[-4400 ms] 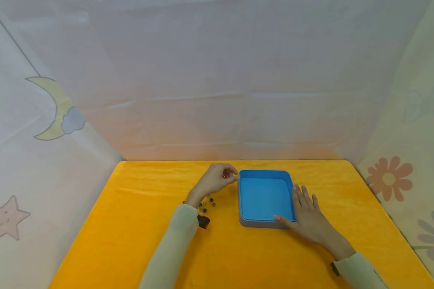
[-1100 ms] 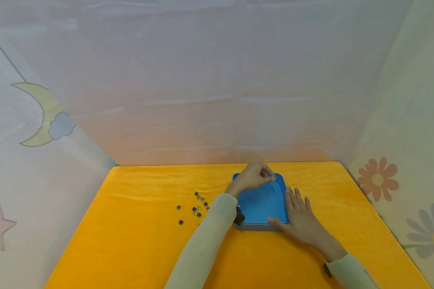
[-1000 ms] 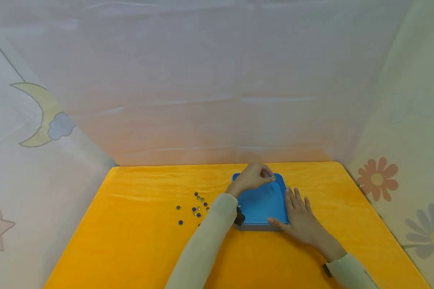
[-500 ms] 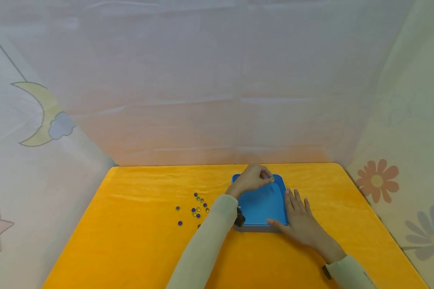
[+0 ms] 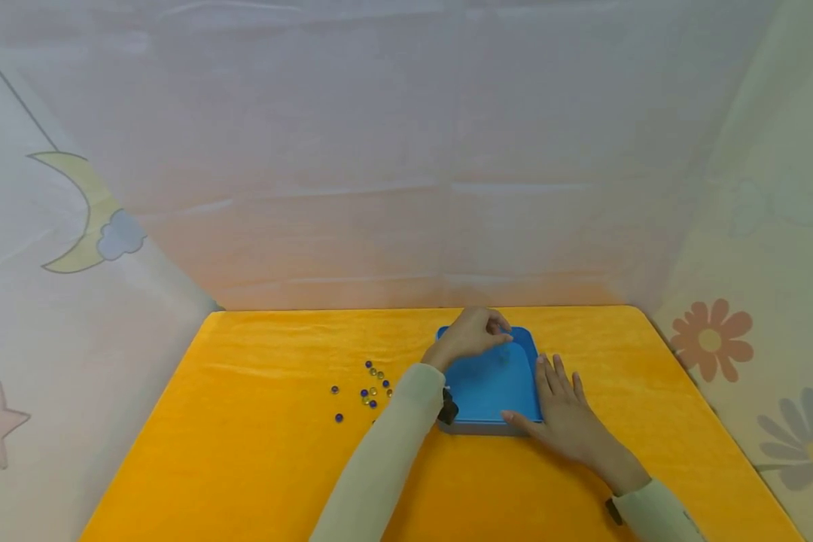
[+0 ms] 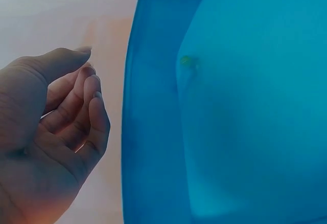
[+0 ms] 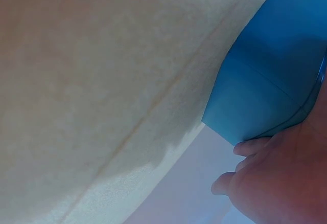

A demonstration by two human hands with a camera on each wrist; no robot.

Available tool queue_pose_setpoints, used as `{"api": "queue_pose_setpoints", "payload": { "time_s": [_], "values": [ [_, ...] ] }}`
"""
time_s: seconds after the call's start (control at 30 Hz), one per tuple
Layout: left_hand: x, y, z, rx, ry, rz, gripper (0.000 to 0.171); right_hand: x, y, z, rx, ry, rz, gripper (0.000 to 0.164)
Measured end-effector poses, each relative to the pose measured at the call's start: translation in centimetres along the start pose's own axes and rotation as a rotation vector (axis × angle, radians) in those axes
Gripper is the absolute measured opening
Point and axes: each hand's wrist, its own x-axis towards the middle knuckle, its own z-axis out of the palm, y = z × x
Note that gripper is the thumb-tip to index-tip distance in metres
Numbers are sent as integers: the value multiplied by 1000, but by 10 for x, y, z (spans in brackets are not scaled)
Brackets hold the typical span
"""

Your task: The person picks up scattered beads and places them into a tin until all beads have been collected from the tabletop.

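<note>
A square blue box sits on the yellow cloth, open side up. Over its far part hovers my left hand, thumb and fingers parted and nothing between them, as the left wrist view confirms. A small yellow-green marble is inside the box, below those fingertips; in the head view it is a faint blur. My right hand rests against the box's right side, fingers straight along the wall and thumb at the near rim. Several blue, yellowish and amber marbles lie loose left of the box.
The yellow cloth covers the table up to the pale backdrop, which closes off the back and both sides. My left sleeve passes over the table beside the loose marbles and partly covers one.
Earlier my left hand carried the marble from the box's left rim to over its far part. Now its fingers have let go and the marble has dropped in. The right hand stays put.
</note>
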Motion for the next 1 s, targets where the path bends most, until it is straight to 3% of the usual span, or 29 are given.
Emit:
{"api": "queue_pose_setpoints", "payload": {
  "time_s": [0.23,0.47,1.0],
  "values": [
    [-9,6,-10,21,38,-15,27,-2,-1,-3,3,-14,12,121],
    [-19,11,-22,57,35,4,26,-3,-2,-7,17,-12,14,121],
    [-42,0,-43,78,65,-5,27,1,4,-4,7,-22,15,122]
  ]
}}
